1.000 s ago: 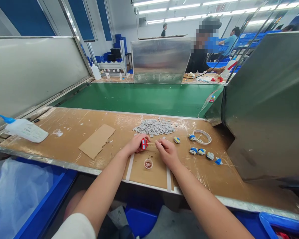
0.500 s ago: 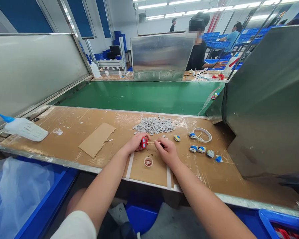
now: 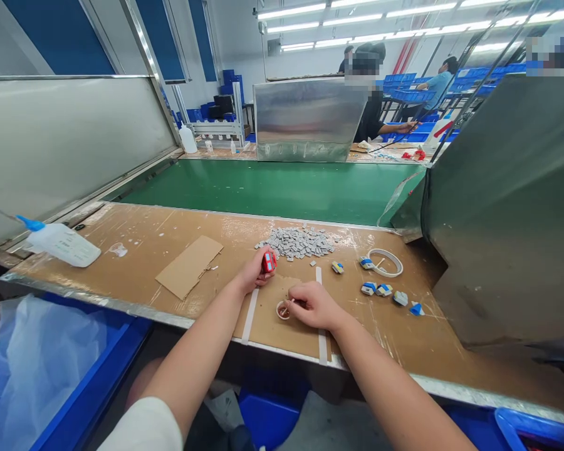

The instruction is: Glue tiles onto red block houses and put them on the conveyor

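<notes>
My left hand (image 3: 252,273) is closed around a small red toy car (image 3: 269,262) with pale blue windows, held just in front of a pile of small grey flat pieces (image 3: 298,243). Lower and to the right, my right hand (image 3: 314,305) pinches a thin stick (image 3: 292,300). Its tip is at a small round cup (image 3: 279,311) holding something reddish brown; the fingers partly cover that cup. Both hands are over a board patch edged by two pale tape strips.
A cardboard piece (image 3: 188,266) and a white bottle with blue nozzle (image 3: 64,243) lie left. On the right are a tape ring (image 3: 395,265) and several small blue, yellow and grey blocks (image 3: 384,290). Beyond runs a green belt (image 3: 263,191); a metal panel (image 3: 507,213) stands right.
My right hand has moved down and toward me, bringing the stick from the toy car to the cup. My left hand has lifted slightly and turned the toy car.
</notes>
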Demonstrator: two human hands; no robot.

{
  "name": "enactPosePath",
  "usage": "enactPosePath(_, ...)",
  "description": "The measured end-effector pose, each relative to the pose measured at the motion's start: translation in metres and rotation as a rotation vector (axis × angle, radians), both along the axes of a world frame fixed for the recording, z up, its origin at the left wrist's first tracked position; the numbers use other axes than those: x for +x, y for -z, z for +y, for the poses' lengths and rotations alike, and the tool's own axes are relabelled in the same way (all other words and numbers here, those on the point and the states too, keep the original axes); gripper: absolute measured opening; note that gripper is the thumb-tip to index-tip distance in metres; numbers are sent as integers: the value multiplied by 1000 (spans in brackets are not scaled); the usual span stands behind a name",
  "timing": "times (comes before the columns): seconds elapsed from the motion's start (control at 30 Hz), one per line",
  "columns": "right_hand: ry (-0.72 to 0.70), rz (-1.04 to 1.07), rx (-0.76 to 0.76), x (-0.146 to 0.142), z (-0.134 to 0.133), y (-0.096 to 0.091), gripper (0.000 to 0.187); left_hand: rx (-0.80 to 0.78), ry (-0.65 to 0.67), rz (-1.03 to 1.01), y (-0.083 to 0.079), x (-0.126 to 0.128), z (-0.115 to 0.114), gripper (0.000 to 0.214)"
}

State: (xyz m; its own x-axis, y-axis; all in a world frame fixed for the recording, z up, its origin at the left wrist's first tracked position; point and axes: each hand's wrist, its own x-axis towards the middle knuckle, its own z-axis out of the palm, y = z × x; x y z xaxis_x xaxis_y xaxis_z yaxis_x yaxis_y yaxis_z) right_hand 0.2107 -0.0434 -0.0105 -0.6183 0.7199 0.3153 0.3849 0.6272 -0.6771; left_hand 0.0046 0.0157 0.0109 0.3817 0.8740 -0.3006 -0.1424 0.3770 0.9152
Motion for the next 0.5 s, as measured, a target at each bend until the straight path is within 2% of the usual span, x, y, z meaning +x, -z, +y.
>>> enactPosePath(0.2,22,-85,6,6,5,5,49,-22,-38,-41,3,-1,4,57)
enactPosePath(0.23,84,-75,14,6,8,5,50,-24,-40,-53,4,-2,5,58)
enactPosePath(0.33,401,-98,63,4,25,0,44,-17,-41,-80,4,-3,6,62)
enactPosePath(0.4,515,-262,104,0,38,-8,30,-1,-43,-95,4,-4,6,65)
enactPosePath(0.5,469,-613,157,-9,56,-19,24,24,-63,-119,4,-5,4,66)
